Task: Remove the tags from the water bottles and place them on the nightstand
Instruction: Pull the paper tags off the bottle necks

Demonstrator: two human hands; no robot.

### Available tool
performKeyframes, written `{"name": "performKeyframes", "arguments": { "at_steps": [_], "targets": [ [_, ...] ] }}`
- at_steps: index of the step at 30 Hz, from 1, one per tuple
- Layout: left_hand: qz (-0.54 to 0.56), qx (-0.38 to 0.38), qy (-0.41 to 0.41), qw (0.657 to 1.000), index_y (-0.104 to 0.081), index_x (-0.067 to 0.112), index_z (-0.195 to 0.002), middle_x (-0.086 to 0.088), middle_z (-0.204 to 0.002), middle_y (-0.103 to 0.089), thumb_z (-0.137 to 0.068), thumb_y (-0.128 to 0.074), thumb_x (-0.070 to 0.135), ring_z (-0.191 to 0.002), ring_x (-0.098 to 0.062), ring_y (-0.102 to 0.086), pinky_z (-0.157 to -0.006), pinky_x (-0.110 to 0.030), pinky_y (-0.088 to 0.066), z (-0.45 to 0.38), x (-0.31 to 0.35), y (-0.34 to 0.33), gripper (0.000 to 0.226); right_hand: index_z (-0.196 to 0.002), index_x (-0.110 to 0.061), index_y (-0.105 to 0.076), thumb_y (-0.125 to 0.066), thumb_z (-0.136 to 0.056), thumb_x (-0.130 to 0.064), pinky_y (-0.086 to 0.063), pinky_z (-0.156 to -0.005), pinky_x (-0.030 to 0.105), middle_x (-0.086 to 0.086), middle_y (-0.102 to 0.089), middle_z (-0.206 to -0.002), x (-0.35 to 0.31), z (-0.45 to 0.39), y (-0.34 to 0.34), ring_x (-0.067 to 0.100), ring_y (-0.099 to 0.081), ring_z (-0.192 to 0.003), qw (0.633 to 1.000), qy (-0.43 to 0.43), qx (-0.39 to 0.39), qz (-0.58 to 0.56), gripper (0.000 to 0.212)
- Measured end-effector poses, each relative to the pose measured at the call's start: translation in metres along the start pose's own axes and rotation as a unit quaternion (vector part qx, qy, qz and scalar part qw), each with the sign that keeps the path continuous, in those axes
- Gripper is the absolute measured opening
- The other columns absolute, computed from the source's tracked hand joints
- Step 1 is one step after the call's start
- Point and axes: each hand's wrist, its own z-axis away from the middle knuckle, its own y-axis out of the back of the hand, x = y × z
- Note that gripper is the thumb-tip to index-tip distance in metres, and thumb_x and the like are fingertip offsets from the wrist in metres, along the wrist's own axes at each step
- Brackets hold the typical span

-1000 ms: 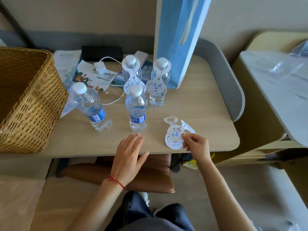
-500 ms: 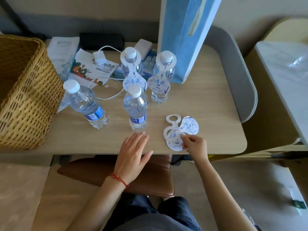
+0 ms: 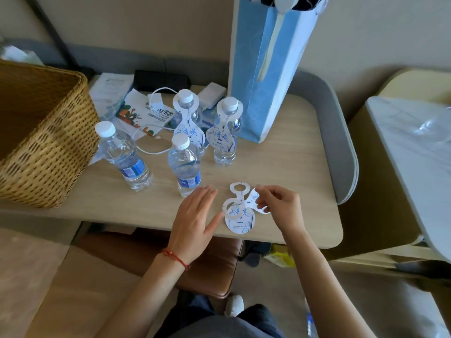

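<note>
Pale wooden desk with rounded corners, grey padded rim on the right side and back; beige wall behind.

Writing: blue brush characters "清爽" legible on tags hung on the necks of two rear bottles. Two front bottles bare-necked, blue wrap labels, text too small to read. Leaflets at rear left; print unreadable apart from a round logo.

Task items: two loose tags near the front edge of the desk. One tag flat, ring end pointing away, blue script partly visible. Second tag beside it and overlapping, pinched at its edge between thumb and fingers of right hand. Left hand flat, fingers straight, holding nothing, thumb tip touching or just short of the flat tag's left edge.

Edges and room: wicker basket crowding the left end; tall blue paper bag upright at rear centre; white cable looped behind the front bottles. Bare surface to the right of the tags up to the rim. Brown seat under the front edge.
</note>
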Motion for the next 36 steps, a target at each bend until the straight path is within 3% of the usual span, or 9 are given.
{"name": "performKeyframes", "arguments": {
  "at_steps": [5, 9, 16, 20, 23, 36],
  "targets": [
    [0.040, 0.054, 0.020, 0.998, -0.055, 0.001, -0.120, -0.016, -0.124, -0.058, -0.093, -0.030, 0.053, -0.119, -0.023, -0.048, -0.101, -0.026, -0.033, -0.020, 0.020, -0.001, 0.063, -0.076, -0.007, -0.069, -0.064, -0.085, -0.019, -0.045, -0.050, 0.015, -0.001, -0.061, -0.057, -0.026, -0.008, 0.010, 0.003, -0.055, -0.049, 0.999, 0.038, -0.023, -0.016, 0.016],
    [0.079, 0.102, 0.036, 0.991, -0.054, 0.002, -0.121, -0.015, -0.123, -0.058, -0.088, -0.044, 0.046, -0.117, -0.015, -0.044, -0.099, -0.017, -0.029, -0.040, 0.033, -0.002, 0.057, -0.079, -0.005, -0.069, -0.064, -0.086, -0.019, -0.044, -0.049, 0.015, -0.002, -0.061, -0.056, -0.038, -0.017, 0.016, 0.002, -0.055, -0.046, 0.997, 0.053, -0.040, -0.028, 0.017],
    [0.117, 0.138, 0.076, 0.981, -0.050, 0.000, -0.124, -0.015, -0.125, -0.056, -0.084, -0.046, 0.040, -0.118, -0.020, -0.047, -0.100, -0.006, -0.021, -0.079, 0.042, -0.004, 0.057, -0.075, -0.010, -0.068, -0.063, -0.086, -0.020, -0.044, -0.048, 0.014, -0.002, -0.061, -0.056, -0.054, -0.033, 0.021, 0.004, -0.055, -0.047, 0.996, 0.063, -0.047, -0.047, 0.016],
    [0.121, 0.164, 0.097, 0.974, -0.049, -0.002, -0.124, -0.018, -0.123, -0.057, -0.084, -0.061, 0.023, -0.116, -0.029, -0.051, -0.097, -0.014, -0.029, -0.108, 0.036, -0.010, 0.049, -0.076, -0.008, -0.068, -0.062, -0.086, -0.019, -0.043, -0.049, 0.015, -0.003, -0.061, -0.055, -0.063, -0.050, 0.018, 0.004, -0.055, -0.047, 0.996, 0.062, -0.036, -0.052, 0.016],
    [0.132, 0.184, 0.112, 0.968, -0.048, -0.003, -0.124, -0.020, -0.125, -0.055, -0.080, -0.068, 0.011, -0.117, -0.032, -0.051, -0.096, -0.012, -0.027, -0.128, 0.030, -0.012, 0.050, -0.078, -0.006, -0.069, -0.061, -0.087, -0.019, -0.044, -0.050, 0.015, -0.003, -0.060, -0.055, -0.071, -0.064, 0.012, 0.003, -0.055, -0.047, 0.996, 0.060, -0.028, -0.057, 0.017],
    [0.187, 0.222, 0.145, 0.946, -0.044, 0.000, -0.129, -0.016, -0.130, -0.052, -0.081, -0.067, 0.018, -0.117, -0.016, -0.045, -0.092, 0.004, -0.024, -0.167, 0.008, -0.018, 0.056, -0.074, -0.008, -0.067, -0.063, -0.086, -0.018, -0.044, -0.049, 0.012, 0.001, -0.061, -0.060, -0.085, -0.122, -0.027, 0.001, -0.054, -0.047, 0.997, 0.047, -0.051, -0.034, 0.017]
  ]
}}
